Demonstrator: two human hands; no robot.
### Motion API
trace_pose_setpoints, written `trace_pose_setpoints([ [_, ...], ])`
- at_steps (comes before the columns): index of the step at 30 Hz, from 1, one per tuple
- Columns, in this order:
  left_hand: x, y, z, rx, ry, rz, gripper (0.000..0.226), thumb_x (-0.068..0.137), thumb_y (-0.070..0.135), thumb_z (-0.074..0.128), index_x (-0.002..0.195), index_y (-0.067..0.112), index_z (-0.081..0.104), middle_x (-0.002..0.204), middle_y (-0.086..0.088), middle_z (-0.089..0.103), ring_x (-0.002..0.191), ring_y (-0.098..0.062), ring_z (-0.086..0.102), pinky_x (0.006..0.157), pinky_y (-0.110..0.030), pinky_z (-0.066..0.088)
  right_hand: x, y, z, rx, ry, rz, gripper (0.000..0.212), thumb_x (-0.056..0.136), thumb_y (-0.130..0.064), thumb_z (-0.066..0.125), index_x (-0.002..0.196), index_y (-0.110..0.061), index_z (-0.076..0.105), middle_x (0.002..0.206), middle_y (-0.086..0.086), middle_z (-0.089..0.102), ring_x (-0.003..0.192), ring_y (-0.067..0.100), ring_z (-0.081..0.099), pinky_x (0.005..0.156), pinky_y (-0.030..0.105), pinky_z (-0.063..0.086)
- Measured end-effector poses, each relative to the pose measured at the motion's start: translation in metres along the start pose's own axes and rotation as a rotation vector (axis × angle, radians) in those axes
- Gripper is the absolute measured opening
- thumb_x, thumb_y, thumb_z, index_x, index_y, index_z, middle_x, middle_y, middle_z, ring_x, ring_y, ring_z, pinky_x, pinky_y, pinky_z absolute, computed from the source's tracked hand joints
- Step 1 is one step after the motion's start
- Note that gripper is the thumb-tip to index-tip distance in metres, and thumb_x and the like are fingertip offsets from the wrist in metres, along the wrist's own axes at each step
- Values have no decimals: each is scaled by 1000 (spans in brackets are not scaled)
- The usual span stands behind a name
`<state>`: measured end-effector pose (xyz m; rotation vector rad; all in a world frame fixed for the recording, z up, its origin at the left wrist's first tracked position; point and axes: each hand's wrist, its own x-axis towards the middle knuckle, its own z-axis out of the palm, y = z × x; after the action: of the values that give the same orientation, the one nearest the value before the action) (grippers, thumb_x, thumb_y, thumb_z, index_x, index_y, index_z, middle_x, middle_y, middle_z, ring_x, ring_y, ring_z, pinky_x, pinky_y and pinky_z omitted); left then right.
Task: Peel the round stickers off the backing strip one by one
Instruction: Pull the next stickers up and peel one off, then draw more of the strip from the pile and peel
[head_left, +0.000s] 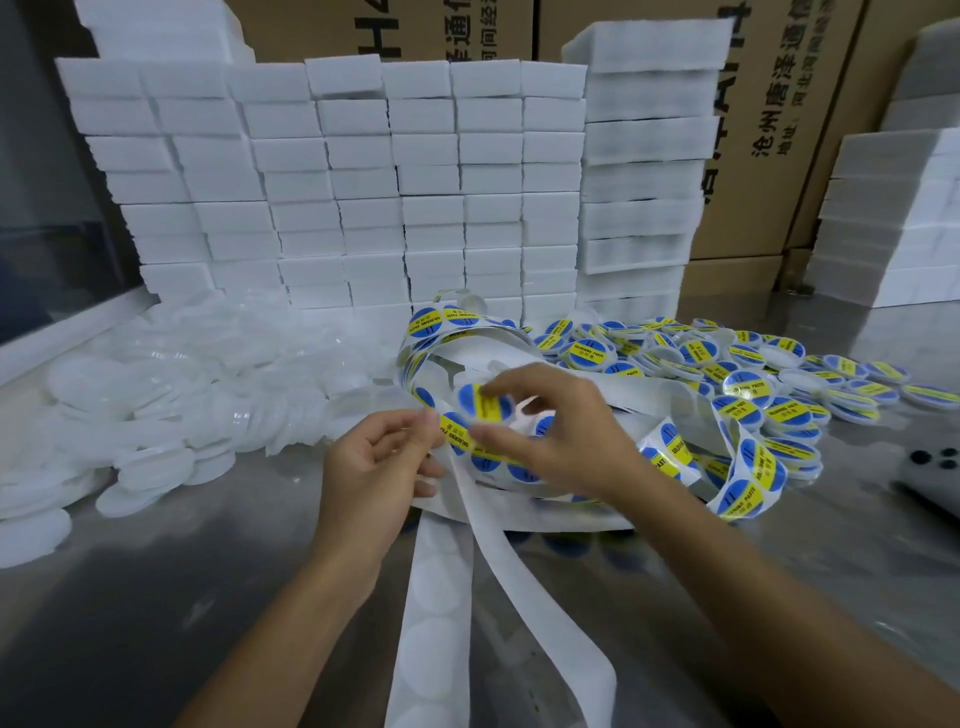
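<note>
Brown cardboard cartons (597, 26) printed with dark characters close the far side of the scene, and in front of them rises a wall of stacked white foam blocks (363, 171), with a taller stack (639, 171) to its right and another stack (893, 223) at the far right edge. These stand on a dull metal bench (156, 597) that fills the near half of the view. On the bench at left lies a heap of clear and white round lids (171, 395); at right, well apart from it, lies a spread of round lids bearing blue and yellow labels (727, 364). Between the two heaps a white backing strip (519, 571) loops in loose coils, its near tails bare and running toward the viewer, its far coils and right-hand loops carrying round stickers (748, 488) in blue with a yellow band. The left hand (374, 467) pinches the strip at its edge between thumb and curled fingers. The right hand (550, 431) sits just beside it, thumb and forefinger closed on a single blue and yellow sticker (480, 402) at the strip; whether this sticker is wholly free of the strip cannot be told. A grey object with dark round spots (935, 473) lies at the right edge.
</note>
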<state>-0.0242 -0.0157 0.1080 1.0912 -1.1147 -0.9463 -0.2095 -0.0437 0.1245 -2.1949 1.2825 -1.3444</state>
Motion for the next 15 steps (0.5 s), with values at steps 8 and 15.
trace_pose_setpoints([
  [8, 1, -19, 4, 335, 61, 127, 27, 74, 34, 81, 85, 26, 57, 89, 6, 66, 66, 0, 63, 66, -26, 54, 67, 83, -65, -407, 261, 418, 28, 85, -37, 71, 97, -13, 69, 101, 7, 67, 82, 20, 62, 67, 30, 45],
  [15, -4, -23, 2, 683, -149, 440, 12, 82, 19, 76, 87, 30, 74, 116, 12, 61, 94, -8, 63, 72, -31, 53, 85, 124, -74, -627, 202, 561, 27, 90, -34, 66, 98, -8, 67, 103, 13, 65, 88, 31, 63, 72, 36, 51],
])
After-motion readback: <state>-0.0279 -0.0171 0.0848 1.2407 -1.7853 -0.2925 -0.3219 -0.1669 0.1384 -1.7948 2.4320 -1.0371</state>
